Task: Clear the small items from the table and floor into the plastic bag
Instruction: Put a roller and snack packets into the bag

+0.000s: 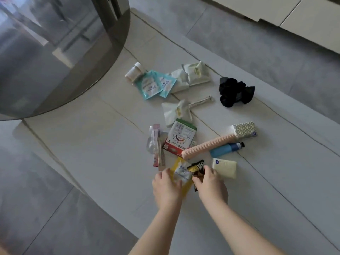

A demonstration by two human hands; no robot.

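Observation:
Small items lie scattered on the pale floor. My left hand (166, 187) grips the near edge of a yellow sachet (181, 172). Beside it my right hand (209, 183) pinches a dark brown snack wrapper (197, 168). Just right of it lies a cream tissue pack (224, 167). Beyond my hands are a peach ribbed roll (207, 146), a blue tube (226, 149), a red and white box (179, 138) and pink sticks (156, 146). No plastic bag is in view.
Farther off lie teal sachets (154, 85), a white bottle (133, 71), crumpled pale green packets (191, 74), a black scrunchie (235, 92), a patterned tissue pack (244, 130). A round dark glass table (55, 48) overhangs the upper left. A white cabinet (294, 17) runs along the upper right.

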